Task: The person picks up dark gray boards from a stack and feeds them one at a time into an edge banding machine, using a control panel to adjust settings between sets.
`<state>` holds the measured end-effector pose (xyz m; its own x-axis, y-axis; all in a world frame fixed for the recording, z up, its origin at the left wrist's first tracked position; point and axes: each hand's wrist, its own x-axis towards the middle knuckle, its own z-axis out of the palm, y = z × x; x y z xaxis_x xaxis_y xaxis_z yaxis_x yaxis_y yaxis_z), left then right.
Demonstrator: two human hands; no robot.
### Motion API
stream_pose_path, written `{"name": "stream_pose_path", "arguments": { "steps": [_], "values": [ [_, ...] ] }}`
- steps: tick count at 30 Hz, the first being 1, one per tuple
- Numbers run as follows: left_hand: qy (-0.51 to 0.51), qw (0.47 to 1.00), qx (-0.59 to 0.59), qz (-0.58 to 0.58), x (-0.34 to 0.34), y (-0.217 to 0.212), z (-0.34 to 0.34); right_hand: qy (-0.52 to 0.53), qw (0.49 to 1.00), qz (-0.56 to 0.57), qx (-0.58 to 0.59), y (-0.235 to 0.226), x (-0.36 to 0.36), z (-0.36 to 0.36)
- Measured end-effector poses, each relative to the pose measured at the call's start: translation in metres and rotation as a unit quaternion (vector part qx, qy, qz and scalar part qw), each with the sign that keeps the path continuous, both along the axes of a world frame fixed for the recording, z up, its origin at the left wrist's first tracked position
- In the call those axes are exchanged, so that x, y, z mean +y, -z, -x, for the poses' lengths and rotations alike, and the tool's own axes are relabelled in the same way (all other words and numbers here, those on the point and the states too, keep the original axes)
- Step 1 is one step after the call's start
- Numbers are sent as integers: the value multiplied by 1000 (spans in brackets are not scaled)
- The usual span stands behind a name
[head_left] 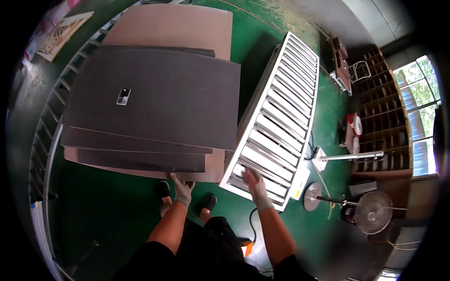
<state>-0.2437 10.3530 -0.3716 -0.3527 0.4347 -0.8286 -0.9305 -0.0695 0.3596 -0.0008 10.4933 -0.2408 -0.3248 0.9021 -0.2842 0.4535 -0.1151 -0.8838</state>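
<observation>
The left hand, in a light glove, pinches the near edge of the stack of sheets, fingers curled over the lowest board. The right hand, also gloved, lies on the near end of the roller conveyor, fingers spread over its rollers; whether it grips one cannot be told. The stack is large flat boards, three or four dark grey ones fanned slightly over brown cardboard, the top one bearing a small label. It lies straight ahead of the person, to the left of the conveyor, its long side running left to right. The conveyor's long axis runs away from the person, leaning up and to the right. A second roller track curves along the left side. All of this stands over a green painted floor. To the right stand wooden pigeonhole shelves by a window, and a fan sits near the lower right. Two dark shoes show below the stack.
</observation>
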Motion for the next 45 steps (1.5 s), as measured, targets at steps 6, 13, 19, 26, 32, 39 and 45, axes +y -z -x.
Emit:
{"name": "stream_pose_path", "arguments": {
  "steps": [6, 13, 19, 26, 32, 39, 45],
  "values": [
    [252, 957, 99, 102, -57, -72, 42, 102, 953, 157, 238, -74, 71, 116],
    [196, 968, 150, 53, -99, -169, 58, 111, 985, 24, 131, 5, 56, 113],
    [205, 967, 117, -99, -100, -184, 92, 104, 985, 114, 83, -65, -83, 52],
    [171, 960, 15, -219, -84, -211, 102, 210, 962, 104, 143, -80, -261, -40],
    [207, 970, -16, -125, -107, -204, 85, 367, 907, 109, 176, -45, -373, -93],
    [374, 911, -52, -164, -123, -202, 33, 513, 853, 34, -88, -101, -444, -122],
    [502, 837, -118, -184, -128, -232, -85, 655, 744, -134, -23, -123, -567, -149]
  ]
}}
